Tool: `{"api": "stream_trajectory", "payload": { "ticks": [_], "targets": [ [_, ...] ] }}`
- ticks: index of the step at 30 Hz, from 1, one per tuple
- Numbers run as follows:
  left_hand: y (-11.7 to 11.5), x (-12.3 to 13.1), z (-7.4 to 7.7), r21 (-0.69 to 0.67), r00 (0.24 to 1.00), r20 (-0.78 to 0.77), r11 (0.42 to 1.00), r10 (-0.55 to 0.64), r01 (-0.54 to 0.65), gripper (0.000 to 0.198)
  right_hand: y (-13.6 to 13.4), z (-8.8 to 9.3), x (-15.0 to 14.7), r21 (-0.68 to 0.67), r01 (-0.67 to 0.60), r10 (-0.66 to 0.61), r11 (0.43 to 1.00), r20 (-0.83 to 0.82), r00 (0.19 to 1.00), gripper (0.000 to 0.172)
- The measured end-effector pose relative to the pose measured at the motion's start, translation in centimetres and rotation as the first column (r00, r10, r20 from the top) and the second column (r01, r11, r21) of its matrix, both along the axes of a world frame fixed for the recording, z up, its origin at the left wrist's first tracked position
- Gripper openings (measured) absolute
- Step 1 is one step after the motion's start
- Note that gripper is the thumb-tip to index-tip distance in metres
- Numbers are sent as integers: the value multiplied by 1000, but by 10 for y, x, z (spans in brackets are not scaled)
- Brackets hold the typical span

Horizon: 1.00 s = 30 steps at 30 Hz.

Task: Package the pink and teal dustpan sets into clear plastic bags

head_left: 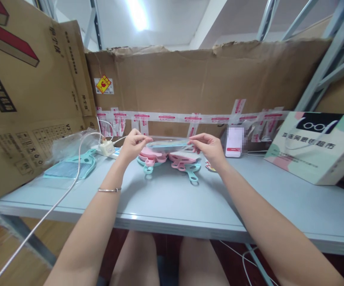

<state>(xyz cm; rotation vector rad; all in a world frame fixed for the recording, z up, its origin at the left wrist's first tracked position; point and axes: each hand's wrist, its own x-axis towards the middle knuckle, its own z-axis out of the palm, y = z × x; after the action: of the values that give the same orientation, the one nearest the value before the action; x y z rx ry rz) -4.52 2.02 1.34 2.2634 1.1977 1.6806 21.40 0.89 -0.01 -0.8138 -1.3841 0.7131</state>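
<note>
My left hand [135,146] pinches the left end of a clear plastic bag [169,145], held nearly flat above the table. At the bag's right end, the fingers of my right hand [209,147] are closed on it too. Something flat and light blue shows through the film, but its shape is too unclear to name. Just below the bag lie several pink pieces [182,159] and mint-green pieces [192,173] with ring-ended handles, like small dustpans or brushes. The bag and my hands partly hide them.
On the left lies a teal dustpan-like piece [70,167] in clear plastic. A white cable [79,159] runs past a charger [107,147]. A phone [234,143] stands at the back, beside a printed box [304,149]. Cardboard [166,83] walls the table [172,202].
</note>
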Motion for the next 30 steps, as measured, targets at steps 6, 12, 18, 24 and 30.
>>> {"api": "stream_trajectory", "payload": {
  "ticks": [6,12,18,24,30],
  "targets": [
    [4,1,-6,-262,986,94,952,-135,155,29,7,-11,3,-151,6,21,989,181,983,52],
    [3,8,-7,-175,987,115,975,-115,134,32,-3,-16,5,-560,-272,452,783,211,867,95],
    [-28,15,6,-71,952,223,970,-210,230,32,-14,-5,-2,-439,-506,507,742,-126,853,46],
    [-47,15,-3,124,971,223,991,-83,56,35,-29,-10,-13,-255,-421,380,871,-196,904,34],
    [-44,23,-6,377,953,288,904,94,-203,26,-36,-19,-25,82,-13,17,997,-50,999,34]
  ]
}}
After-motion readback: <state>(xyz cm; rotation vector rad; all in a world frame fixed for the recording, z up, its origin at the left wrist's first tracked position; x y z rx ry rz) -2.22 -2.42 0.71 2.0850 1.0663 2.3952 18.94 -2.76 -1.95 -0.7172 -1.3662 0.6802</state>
